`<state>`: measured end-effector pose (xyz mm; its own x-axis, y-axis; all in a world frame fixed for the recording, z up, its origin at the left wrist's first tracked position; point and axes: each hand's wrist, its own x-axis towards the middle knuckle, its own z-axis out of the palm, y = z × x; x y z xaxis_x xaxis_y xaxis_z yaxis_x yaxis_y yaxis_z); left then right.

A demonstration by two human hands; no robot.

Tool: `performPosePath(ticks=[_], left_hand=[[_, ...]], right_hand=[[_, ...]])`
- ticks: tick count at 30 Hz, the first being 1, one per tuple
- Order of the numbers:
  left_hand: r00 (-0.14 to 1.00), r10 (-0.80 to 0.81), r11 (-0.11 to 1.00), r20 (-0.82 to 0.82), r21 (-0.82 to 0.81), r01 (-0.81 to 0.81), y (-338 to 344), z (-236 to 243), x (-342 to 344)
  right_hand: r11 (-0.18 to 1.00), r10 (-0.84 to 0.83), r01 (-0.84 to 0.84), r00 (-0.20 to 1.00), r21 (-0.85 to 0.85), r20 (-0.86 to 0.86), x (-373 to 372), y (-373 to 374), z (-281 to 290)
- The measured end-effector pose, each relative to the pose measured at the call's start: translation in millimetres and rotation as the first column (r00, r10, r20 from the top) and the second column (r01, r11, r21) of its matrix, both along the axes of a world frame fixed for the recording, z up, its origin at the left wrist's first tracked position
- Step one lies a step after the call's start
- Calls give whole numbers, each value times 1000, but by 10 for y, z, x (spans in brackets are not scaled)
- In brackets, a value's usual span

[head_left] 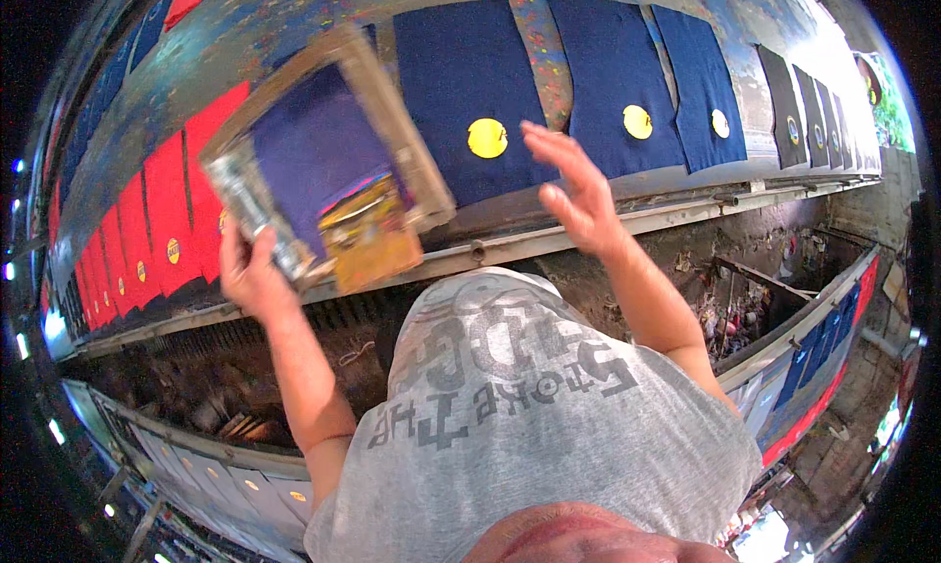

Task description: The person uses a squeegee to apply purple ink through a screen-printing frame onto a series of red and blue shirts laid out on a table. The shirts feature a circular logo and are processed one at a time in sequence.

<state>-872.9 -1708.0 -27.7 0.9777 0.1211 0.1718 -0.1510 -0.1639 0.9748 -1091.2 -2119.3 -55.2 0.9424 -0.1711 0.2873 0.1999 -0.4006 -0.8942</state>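
My left hand (253, 277) grips the lower left edge of a screen printing frame (394, 122), tilted above the long table. Blue-purple mesh (319, 151) fills the frame, and a yellow-smeared patch (372, 249) covers its lower corner. My right hand (583, 195) is raised and holds nothing, its fingers stretched out and the thumb apart. Close to its fingertips lies a navy cloth piece (461, 63) with a round yellow print (487, 138). To the right are two more navy pieces (608, 63) with round prints, the farthest print partly white.
Red cloth pieces (196, 142) with yellow prints line the table's left part; black printed pieces (784, 93) lie at its right end. A metal rail (647, 216) edges the paint-spotted table. Behind me, another table carries grey pieces (225, 485) and blue ones (809, 352).
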Motion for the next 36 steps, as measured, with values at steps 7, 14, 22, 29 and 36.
performPosePath(ticks=[7,14,22,29,36], left_hand=[[976,-182,983,-119,-23,181,-1568,-564,-453],[954,-285,958,-95,-5,285,-1830,-807,-692],[936,-323,946,-143,-63,317,-1820,-847,-709],[917,-328,943,-226,-138,303,-1805,-862,-675],[924,-302,953,-235,-110,283,-1781,-883,-662]], right_hand=[[935,-137,204,963,289,-233,-549,145,9],[957,-174,247,907,149,-383,-821,-192,-130],[958,-216,276,876,79,-431,-836,-164,-126],[965,-192,253,864,73,-465,-812,-180,-57],[979,-166,202,856,23,-489,-793,-219,-14]])
